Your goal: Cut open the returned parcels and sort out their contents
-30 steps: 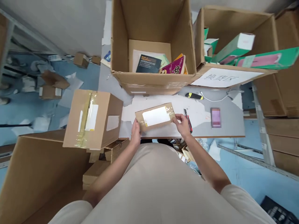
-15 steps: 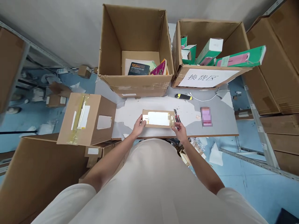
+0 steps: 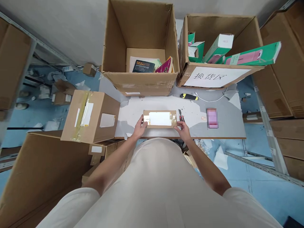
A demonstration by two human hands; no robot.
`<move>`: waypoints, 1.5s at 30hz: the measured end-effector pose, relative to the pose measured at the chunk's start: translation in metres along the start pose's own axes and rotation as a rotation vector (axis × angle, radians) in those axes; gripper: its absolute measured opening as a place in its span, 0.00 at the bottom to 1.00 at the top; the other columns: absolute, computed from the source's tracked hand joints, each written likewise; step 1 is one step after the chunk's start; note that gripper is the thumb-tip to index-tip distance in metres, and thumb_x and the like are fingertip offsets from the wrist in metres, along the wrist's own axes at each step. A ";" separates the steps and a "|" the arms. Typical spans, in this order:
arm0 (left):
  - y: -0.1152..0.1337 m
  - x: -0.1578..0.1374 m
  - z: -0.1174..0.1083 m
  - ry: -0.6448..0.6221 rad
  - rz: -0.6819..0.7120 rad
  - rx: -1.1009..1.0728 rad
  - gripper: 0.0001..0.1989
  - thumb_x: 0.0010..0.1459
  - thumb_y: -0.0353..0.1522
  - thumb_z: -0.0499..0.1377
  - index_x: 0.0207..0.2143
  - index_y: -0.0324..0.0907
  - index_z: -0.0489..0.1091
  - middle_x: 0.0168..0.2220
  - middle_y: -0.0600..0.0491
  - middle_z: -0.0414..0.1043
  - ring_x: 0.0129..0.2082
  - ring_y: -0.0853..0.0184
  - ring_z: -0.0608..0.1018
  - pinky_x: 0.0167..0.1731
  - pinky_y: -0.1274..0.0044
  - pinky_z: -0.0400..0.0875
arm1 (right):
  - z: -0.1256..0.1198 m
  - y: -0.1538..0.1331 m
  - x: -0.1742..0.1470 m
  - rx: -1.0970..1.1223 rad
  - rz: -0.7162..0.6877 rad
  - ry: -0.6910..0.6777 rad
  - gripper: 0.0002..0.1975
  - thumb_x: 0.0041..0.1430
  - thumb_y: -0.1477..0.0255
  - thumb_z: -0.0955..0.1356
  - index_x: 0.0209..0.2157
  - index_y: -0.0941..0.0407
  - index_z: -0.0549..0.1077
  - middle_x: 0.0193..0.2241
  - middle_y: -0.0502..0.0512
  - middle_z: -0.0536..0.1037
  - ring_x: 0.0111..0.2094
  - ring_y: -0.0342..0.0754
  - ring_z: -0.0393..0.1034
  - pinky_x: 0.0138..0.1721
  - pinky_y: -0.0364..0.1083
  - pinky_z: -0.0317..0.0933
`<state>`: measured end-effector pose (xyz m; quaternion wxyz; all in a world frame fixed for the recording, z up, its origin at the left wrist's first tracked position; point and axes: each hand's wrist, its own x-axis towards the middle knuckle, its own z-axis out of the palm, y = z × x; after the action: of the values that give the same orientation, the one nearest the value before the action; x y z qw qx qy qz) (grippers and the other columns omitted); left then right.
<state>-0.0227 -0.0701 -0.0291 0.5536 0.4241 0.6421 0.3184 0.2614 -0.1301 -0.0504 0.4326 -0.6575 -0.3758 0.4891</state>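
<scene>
Here's the parcel (image 3: 160,118), front and centre, a slim cardboard box with a white label and shiny tape, sitting on the near side of the book carton (image 3: 152,84) and well apart from it. Left hand (image 3: 139,127): grip closed on the parcel's left end. Right hand (image 3: 183,131): grip closed on the right end, near the lower corner. Whether the parcel rests on the counter (image 3: 229,125) or hangs just above it, I cannot tell.

Just past the right hand, nearer than the book carton and to its right, lies a red-and-black cutter (image 3: 181,115). A yellow-and-black cutter (image 3: 189,96) lies close by the book carton's near right corner, and a pink rectangle (image 3: 212,118), blurred over, lies farther right of that carton and nearer the person.

Left of the book carton, on the near side, stands a taped carton (image 3: 82,120); directly right of it, a signed carton (image 3: 222,25) holds green boxes (image 3: 253,57). Books (image 3: 143,66) lie inside the book carton itself.
</scene>
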 end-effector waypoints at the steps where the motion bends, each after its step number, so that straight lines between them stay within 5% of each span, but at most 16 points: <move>1: -0.001 0.000 -0.002 0.001 -0.003 0.007 0.38 0.50 0.37 0.65 0.62 0.45 0.57 0.57 0.46 0.66 0.52 0.61 0.71 0.55 0.68 0.63 | -0.001 0.001 0.000 0.003 0.004 -0.014 0.27 0.44 0.59 0.73 0.45 0.54 0.68 0.46 0.61 0.74 0.50 0.54 0.68 0.53 0.57 0.63; 5: -0.012 -0.003 -0.006 -0.069 -0.011 -0.004 0.48 0.37 0.37 0.72 0.61 0.46 0.58 0.62 0.43 0.60 0.61 0.54 0.64 0.56 0.64 0.62 | -0.002 0.011 -0.001 -0.047 0.033 -0.150 0.39 0.42 0.63 0.74 0.57 0.48 0.60 0.61 0.59 0.62 0.62 0.55 0.55 0.57 0.59 0.58; 8: -0.023 -0.004 -0.005 -0.125 -0.030 -0.071 0.42 0.32 0.38 0.73 0.53 0.44 0.67 0.55 0.44 0.69 0.58 0.54 0.68 0.57 0.62 0.60 | 0.004 0.017 0.003 -0.089 0.061 -0.172 0.37 0.45 0.65 0.72 0.58 0.48 0.59 0.60 0.59 0.63 0.61 0.55 0.57 0.56 0.59 0.58; 11: -0.026 -0.003 -0.004 -0.091 -0.007 -0.105 0.30 0.39 0.42 0.69 0.45 0.42 0.72 0.45 0.47 0.75 0.49 0.58 0.74 0.54 0.64 0.64 | 0.009 0.014 0.008 -0.085 0.042 -0.103 0.30 0.51 0.63 0.68 0.55 0.51 0.62 0.54 0.60 0.69 0.54 0.53 0.66 0.51 0.55 0.63; 15: -0.014 0.002 -0.007 0.043 0.110 0.111 0.18 0.49 0.45 0.63 0.38 0.42 0.76 0.35 0.50 0.73 0.38 0.62 0.75 0.45 0.70 0.69 | 0.010 -0.001 0.014 -0.187 -0.027 -0.020 0.25 0.56 0.57 0.64 0.51 0.55 0.68 0.48 0.61 0.74 0.46 0.53 0.70 0.47 0.52 0.65; 20: -0.006 0.021 -0.002 0.090 0.087 0.347 0.20 0.55 0.47 0.55 0.24 0.42 0.76 0.24 0.51 0.69 0.33 0.61 0.72 0.41 0.70 0.66 | 0.016 -0.008 0.023 -0.403 -0.014 0.023 0.22 0.60 0.55 0.60 0.44 0.56 0.74 0.42 0.62 0.77 0.45 0.56 0.70 0.50 0.55 0.61; 27: -0.017 0.038 -0.001 0.057 -0.024 0.300 0.22 0.52 0.50 0.56 0.30 0.40 0.77 0.34 0.47 0.77 0.40 0.57 0.75 0.42 0.70 0.67 | 0.018 0.008 0.040 -0.339 0.028 -0.004 0.24 0.58 0.55 0.62 0.47 0.56 0.74 0.44 0.60 0.77 0.46 0.55 0.70 0.52 0.56 0.61; 32: -0.032 0.029 -0.015 0.008 -0.122 0.040 0.22 0.54 0.45 0.56 0.42 0.39 0.75 0.42 0.45 0.77 0.45 0.58 0.77 0.46 0.67 0.69 | 0.006 0.025 0.027 -0.257 0.038 -0.035 0.24 0.60 0.61 0.59 0.54 0.56 0.69 0.49 0.60 0.75 0.49 0.52 0.71 0.53 0.55 0.63; 38: -0.054 0.007 -0.024 -0.148 -0.078 -0.058 0.32 0.34 0.30 0.67 0.48 0.42 0.72 0.53 0.44 0.72 0.56 0.55 0.71 0.59 0.62 0.59 | 0.002 0.035 -0.003 -0.252 0.046 -0.189 0.36 0.46 0.73 0.67 0.60 0.51 0.61 0.56 0.59 0.70 0.55 0.55 0.66 0.55 0.59 0.61; 45: -0.048 -0.004 -0.017 -0.192 -0.005 -0.052 0.31 0.37 0.42 0.68 0.46 0.41 0.72 0.50 0.44 0.73 0.52 0.56 0.73 0.55 0.63 0.64 | 0.007 0.021 -0.006 -0.182 0.055 -0.192 0.28 0.52 0.66 0.66 0.56 0.54 0.65 0.53 0.61 0.71 0.49 0.54 0.70 0.48 0.55 0.66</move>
<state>-0.0487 -0.0931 -0.0664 0.6244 0.4365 0.5786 0.2913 0.2546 -0.1412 -0.0689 0.3196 -0.6542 -0.4403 0.5253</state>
